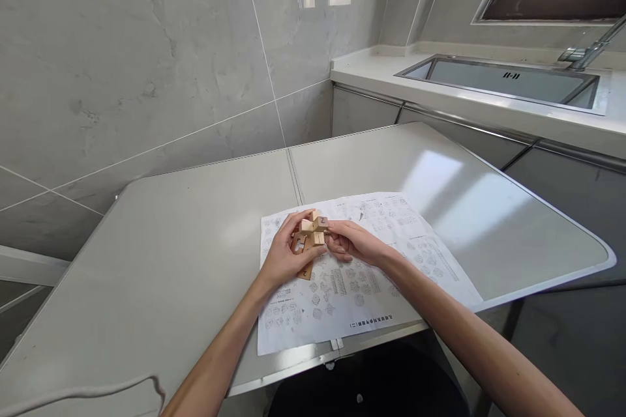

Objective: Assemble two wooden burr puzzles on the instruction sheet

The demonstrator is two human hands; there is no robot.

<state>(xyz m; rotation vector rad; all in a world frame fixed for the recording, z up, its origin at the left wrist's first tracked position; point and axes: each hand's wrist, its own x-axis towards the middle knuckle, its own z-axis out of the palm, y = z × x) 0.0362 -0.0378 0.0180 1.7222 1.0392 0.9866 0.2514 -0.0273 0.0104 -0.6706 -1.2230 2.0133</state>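
Observation:
A wooden burr puzzle point(317, 228) made of light interlocking bars, one bar end darker and marked, is held between both hands over the sheet. My left hand point(286, 251) curls around its left side, with the thumb beneath. At its right side, my right hand point(353, 240) pinches the darker bar end between thumb and fingers. Below the puzzle, a flat brown wooden piece point(306, 272) with a mark on it shows beside the left thumb; part of it is hidden by the hand. Under everything lies a printed instruction sheet point(362, 293) covered in small diagrams.
The sheet rests on a light folding table point(205, 228) with a seam across it. A grey tiled wall point(147, 65) stands behind. To the right are a counter point(372, 65), a sink point(503, 81) and a faucet point(584, 55). A pale cord-like edge point(88, 393) shows at lower left.

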